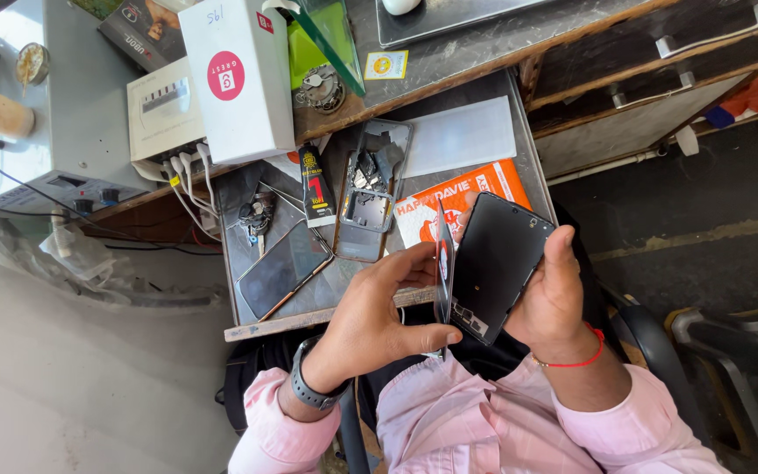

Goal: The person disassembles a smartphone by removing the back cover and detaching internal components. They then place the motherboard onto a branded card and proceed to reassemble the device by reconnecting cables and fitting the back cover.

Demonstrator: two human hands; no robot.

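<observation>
Fingers: our left hand pinches a thin panel edge-on; our right hand clamps the black screen.
Screen: tilted, above the bench edge, touching the panel.
Bench: opened phone, glue tube, orange packet.

A tall white box with a round pink-red label stands at the back of the worktop, upright and leaning slightly. Behind it to the left lies a dark printed carton. A small square yellow sticker sits flat on the upper worktop. Lower down, a black glue tube with a red and white label lies beside an orange and white flat packet. A dark phone screen lies flat at the left. The right hand holds a black display panel; the left hand holds a thin panel edge-on beside it.
</observation>
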